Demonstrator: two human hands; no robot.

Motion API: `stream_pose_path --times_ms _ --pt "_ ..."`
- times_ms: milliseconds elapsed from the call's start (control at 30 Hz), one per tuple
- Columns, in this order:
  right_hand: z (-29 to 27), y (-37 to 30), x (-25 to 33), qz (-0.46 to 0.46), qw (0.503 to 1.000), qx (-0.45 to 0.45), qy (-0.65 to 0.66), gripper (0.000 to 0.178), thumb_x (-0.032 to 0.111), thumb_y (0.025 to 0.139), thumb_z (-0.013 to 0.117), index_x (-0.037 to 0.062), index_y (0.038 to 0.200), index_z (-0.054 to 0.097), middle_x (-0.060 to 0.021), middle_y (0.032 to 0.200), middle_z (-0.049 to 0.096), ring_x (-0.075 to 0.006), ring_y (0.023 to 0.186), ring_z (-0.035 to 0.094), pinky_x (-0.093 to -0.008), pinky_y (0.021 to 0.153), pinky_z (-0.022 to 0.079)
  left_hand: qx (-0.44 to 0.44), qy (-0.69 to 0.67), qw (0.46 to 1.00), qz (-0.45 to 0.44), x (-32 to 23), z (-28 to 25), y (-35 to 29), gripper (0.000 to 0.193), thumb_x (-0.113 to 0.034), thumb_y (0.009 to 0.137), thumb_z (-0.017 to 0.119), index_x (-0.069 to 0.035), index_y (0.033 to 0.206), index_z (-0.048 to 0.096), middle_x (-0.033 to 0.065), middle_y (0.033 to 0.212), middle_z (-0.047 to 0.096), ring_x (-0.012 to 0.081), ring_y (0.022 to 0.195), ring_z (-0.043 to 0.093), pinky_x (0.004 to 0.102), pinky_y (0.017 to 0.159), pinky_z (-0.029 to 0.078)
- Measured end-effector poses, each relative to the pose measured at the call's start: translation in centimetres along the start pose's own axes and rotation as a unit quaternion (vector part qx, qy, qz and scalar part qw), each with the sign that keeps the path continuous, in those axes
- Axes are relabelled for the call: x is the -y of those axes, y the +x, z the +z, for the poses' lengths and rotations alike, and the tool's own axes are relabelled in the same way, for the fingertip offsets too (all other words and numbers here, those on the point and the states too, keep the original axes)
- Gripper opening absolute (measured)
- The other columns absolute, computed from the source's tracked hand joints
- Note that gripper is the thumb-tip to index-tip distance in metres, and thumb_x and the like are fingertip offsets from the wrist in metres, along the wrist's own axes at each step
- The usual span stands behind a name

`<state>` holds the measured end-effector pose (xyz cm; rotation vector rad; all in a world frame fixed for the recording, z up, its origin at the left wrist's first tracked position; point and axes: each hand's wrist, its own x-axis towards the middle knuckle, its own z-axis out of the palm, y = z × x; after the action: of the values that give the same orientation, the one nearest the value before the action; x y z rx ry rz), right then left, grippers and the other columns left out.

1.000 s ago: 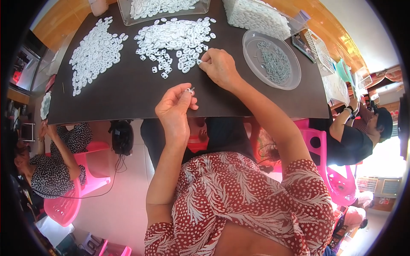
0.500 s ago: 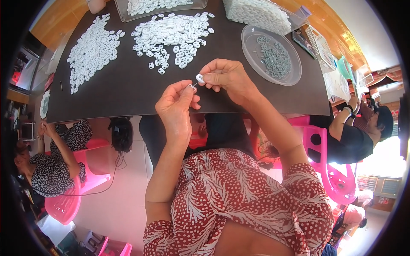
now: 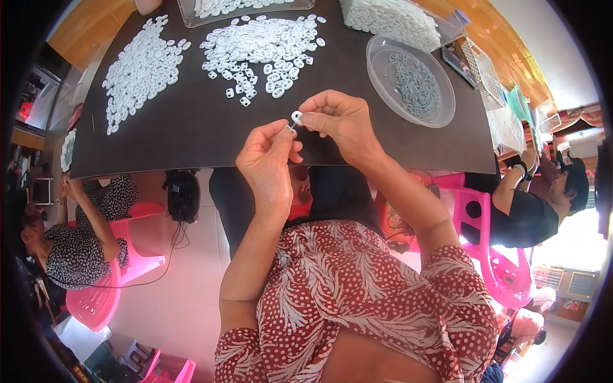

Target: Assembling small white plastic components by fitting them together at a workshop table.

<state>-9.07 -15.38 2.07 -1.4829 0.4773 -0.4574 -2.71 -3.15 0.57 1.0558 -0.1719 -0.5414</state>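
Wide head-worn fisheye looks down at close range over the wearer's red patterned top (image 3: 370, 281) to the left hand (image 3: 268, 153), right hand (image 3: 341, 122) and bench (image 3: 185, 140), whose edge appears bowed.

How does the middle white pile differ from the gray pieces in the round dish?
Containment: the white pile lies loose on the dark tabletop; the gray pieces sit in a clear round dish.
Shape: white pieces are chunky with holes; gray ones look thin and wiry.
Spread: the white pile covers more area than the gray pieces.
Shared: both are heaps of many small parts.
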Motion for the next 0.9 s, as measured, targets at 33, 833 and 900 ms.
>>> stream_pose_path --times_ms 33,833,900 --pt "0.1 0.0 -0.2 -0.020 1.000 -0.007 -0.011 0.014 0.006 0.080 0.066 -0.0011 0.091 0.063 -0.0033 0.076 0.064 -0.0060 0.066 0.055 -0.0182 0.056 0.040 -0.001 -0.006 1.000 -0.002 0.0 0.0 0.0 0.010 0.001 0.084 0.059 0.007 0.092 0.059 0.0078 0.075 0.060 0.0108 0.058 0.058 0.0205 0.048 0.046" --pt "1.5 -1.0 -0.4 -0.052 0.998 -0.027 -0.009 0.006 -0.001 0.079 0.063 -0.0032 0.085 0.064 -0.0028 0.074 0.064 -0.0050 0.067 0.056 -0.0193 0.059 0.046 0.004 0.015 1.000 0.020 0.6 -0.5 -0.2 0.007 0.000 0.086 0.058 0.004 0.091 0.060 0.0046 0.076 0.060 0.0069 0.060 0.057 0.0180 0.048 0.045" --pt "1.7 -1.1 -0.7 -0.057 0.998 -0.029 -0.019 0.006 -0.001 0.080 0.063 -0.0033 0.085 0.064 -0.0026 0.073 0.063 -0.0050 0.067 0.056 -0.0194 0.060 0.046 -0.002 0.018 1.000 0.019 0.5 -0.5 -0.3 0.007 0.000 0.086 0.058 0.004 0.091 0.060 0.0046 0.076 0.061 0.0066 0.060 0.057 0.0179 0.048 0.045"
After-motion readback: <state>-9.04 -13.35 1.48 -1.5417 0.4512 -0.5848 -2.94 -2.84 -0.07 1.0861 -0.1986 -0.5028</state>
